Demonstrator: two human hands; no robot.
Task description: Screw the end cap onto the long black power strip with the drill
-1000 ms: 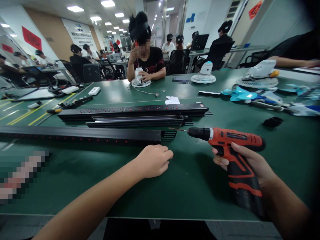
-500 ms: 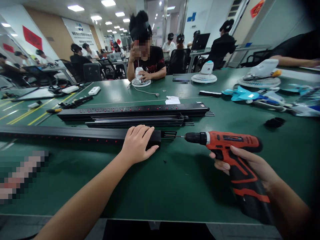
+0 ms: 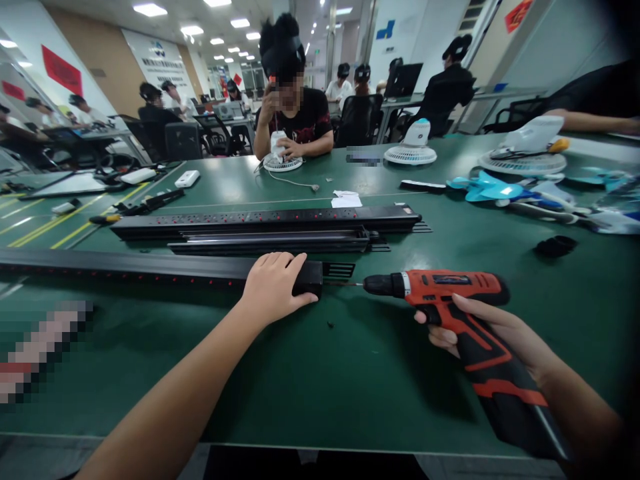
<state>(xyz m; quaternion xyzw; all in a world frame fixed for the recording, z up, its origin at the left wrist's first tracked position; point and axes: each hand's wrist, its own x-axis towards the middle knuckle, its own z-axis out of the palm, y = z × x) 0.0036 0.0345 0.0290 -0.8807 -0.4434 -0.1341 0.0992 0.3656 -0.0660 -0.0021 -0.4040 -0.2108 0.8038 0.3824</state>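
Observation:
My left hand [image 3: 273,288] is wrapped over the right end of a long black power strip [image 3: 165,265] with small red marks along its near side. A slotted black bracket [image 3: 340,269] sticks out of that end. In my right hand [image 3: 493,330] is a red and black cordless drill [image 3: 450,287], pointing left. Its thin bit [image 3: 345,284] reaches to the end face of the strip, just below the bracket; whether the tip touches is too small to tell. A tiny dark piece, perhaps a screw [image 3: 331,325], lies on the green table [image 3: 370,387].
Behind lie another black strip [image 3: 240,221] and an open black housing [image 3: 275,240]. A person [image 3: 295,120] opposite handles a white fan part [image 3: 283,157]. Blue fan blades [image 3: 493,189], white fan bases [image 3: 410,150] and a black bundle [image 3: 555,246] are at the right.
The drill in my right hand has moved slightly left and down, bringing the bit from beside the bracket to below it, at the strip's end. My left hand stays on the strip.

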